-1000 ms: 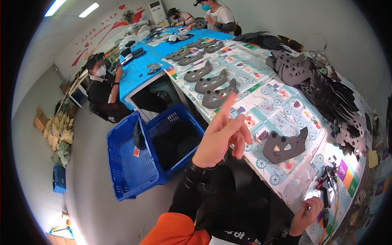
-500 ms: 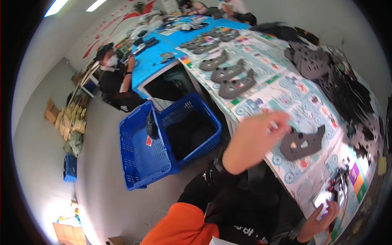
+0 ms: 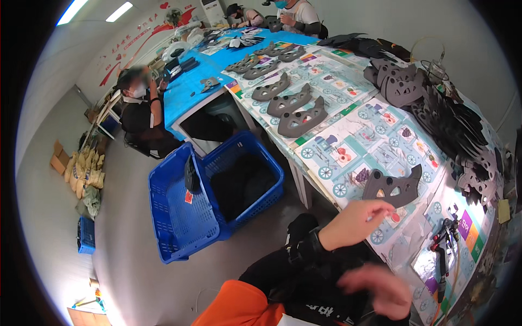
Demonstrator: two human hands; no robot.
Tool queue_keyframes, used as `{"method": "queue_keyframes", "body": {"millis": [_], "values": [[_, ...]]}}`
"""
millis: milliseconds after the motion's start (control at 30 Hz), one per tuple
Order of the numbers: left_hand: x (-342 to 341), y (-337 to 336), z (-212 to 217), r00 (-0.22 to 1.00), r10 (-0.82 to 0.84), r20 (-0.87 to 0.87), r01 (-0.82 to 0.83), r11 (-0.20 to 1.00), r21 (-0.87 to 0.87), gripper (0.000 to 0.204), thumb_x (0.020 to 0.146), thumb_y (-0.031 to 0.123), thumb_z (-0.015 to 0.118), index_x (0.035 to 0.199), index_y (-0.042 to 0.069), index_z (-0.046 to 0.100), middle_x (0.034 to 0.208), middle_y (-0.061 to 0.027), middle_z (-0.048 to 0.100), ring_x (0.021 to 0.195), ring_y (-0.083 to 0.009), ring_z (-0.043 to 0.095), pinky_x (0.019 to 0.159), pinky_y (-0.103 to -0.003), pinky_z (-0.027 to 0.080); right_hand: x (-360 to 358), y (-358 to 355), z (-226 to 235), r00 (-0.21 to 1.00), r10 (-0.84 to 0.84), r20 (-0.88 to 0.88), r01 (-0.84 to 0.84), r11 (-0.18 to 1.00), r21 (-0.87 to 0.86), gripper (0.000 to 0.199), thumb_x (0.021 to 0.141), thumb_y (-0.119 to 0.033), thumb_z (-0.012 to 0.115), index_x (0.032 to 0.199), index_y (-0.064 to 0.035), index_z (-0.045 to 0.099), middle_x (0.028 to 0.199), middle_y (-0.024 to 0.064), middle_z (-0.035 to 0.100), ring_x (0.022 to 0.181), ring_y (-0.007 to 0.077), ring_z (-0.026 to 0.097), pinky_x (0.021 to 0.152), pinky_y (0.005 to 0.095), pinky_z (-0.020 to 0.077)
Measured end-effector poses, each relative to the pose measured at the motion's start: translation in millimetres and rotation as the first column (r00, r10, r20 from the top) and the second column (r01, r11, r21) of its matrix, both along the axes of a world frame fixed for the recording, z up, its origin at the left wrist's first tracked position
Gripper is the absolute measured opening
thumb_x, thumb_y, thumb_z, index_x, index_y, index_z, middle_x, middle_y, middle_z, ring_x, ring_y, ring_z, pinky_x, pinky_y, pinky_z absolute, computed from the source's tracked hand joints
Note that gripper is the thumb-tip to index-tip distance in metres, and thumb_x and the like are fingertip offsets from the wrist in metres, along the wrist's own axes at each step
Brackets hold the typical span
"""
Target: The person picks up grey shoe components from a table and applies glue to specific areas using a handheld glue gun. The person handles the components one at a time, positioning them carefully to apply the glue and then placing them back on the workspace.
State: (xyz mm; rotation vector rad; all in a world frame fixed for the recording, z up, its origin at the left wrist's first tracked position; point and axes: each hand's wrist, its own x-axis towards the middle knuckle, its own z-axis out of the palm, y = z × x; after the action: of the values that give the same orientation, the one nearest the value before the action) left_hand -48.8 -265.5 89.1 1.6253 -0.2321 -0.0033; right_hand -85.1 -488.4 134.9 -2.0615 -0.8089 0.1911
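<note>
My left hand (image 3: 356,223), with a black band on its wrist, hovers at the table's near edge, its fingertips pinched together. Whether something small sits between them is hidden. Just beyond it lies a dark grey curved piece (image 3: 406,191) with cut-out holes, flat on the printed table cover. Above my lap, my right hand (image 3: 380,290) is smeared by motion, and I cannot make out its fingers. To its right on the table rests a black tool with a slim handle and a thin hose (image 3: 443,255), beside a shiny pad.
Several similar grey pieces (image 3: 302,120) lie in rows farther up the table (image 3: 375,138). Dark pieces pile along the right side (image 3: 451,119). Two blue crates (image 3: 187,217) stand at the left, one holding black material. A masked person (image 3: 142,117) sits at the blue-covered table; others sit farther back.
My left hand has moved down and nearer, off the grey piece's left side. My right hand has left the black tool and moved left over my lap. The view has shifted slightly.
</note>
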Motion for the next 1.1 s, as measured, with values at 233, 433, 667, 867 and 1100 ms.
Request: {"method": "queue_keyframes", "body": {"millis": [233,433,667,867,1100], "values": [[29,13,-27,0.837,0.415,0.356,-0.489,0.859,0.148,0.018,0.099,0.005,0.066,0.115,0.001,0.071,0.104,-0.0141,0.076,0.098,-0.0332,0.072,0.085,-0.040,0.054,-5,-10,-17,0.964,-0.229,0.136,0.177,0.932,0.315,0.081,0.103,-0.033,0.047,0.164,0.0138,0.022,0.174,0.0270,0.026,0.164,0.0382,0.021,0.133,0.0498,0.0113],[48,20,-46,0.604,0.485,0.632,-0.727,0.660,0.188,0.021,0.092,-0.002,0.066,0.110,0.006,0.070,0.105,-0.0093,0.070,0.102,-0.0331,0.064,0.094,-0.043,0.047,-3,-34,-45,0.721,-0.392,0.572,0.431,0.899,0.073,0.029,0.102,-0.006,0.059,0.128,0.0015,0.069,0.127,0.0255,0.069,0.133,0.0440,0.058,0.112,0.0541,0.0461],[59,14,-60,0.613,0.471,0.634,-0.702,0.694,0.162,0.020,0.092,-0.002,0.066,0.110,0.007,0.070,0.107,-0.0080,0.067,0.107,-0.0327,0.060,0.097,-0.043,0.044,1,-71,-97,0.735,-0.453,0.504,0.518,0.855,0.015,0.031,0.093,0.009,0.055,0.123,0.0045,0.061,0.136,0.0203,0.058,0.140,0.0428,0.050,0.117,0.0548,0.0373],[59,14,-60,0.639,0.478,0.603,-0.688,0.705,0.170,0.018,0.092,-0.003,0.066,0.108,0.006,0.069,0.106,-0.0083,0.068,0.106,-0.0325,0.061,0.097,-0.043,0.045,5,-67,-99,0.753,-0.448,0.481,0.507,0.862,0.009,0.023,0.092,0.010,0.057,0.114,0.0037,0.062,0.125,0.0188,0.062,0.133,0.0420,0.053,0.112,0.0535,0.0404],[57,15,-60,0.632,0.488,0.602,-0.689,0.710,0.148,0.018,0.092,-0.003,0.066,0.107,0.006,0.069,0.105,-0.0088,0.068,0.105,-0.0329,0.062,0.096,-0.043,0.046,3,-64,-95,0.752,-0.440,0.491,0.509,0.861,-0.009,0.014,0.092,0.011,0.057,0.103,0.0023,0.061,0.120,0.0171,0.062,0.128,0.0410,0.054,0.110,0.0531,0.0418]]}}
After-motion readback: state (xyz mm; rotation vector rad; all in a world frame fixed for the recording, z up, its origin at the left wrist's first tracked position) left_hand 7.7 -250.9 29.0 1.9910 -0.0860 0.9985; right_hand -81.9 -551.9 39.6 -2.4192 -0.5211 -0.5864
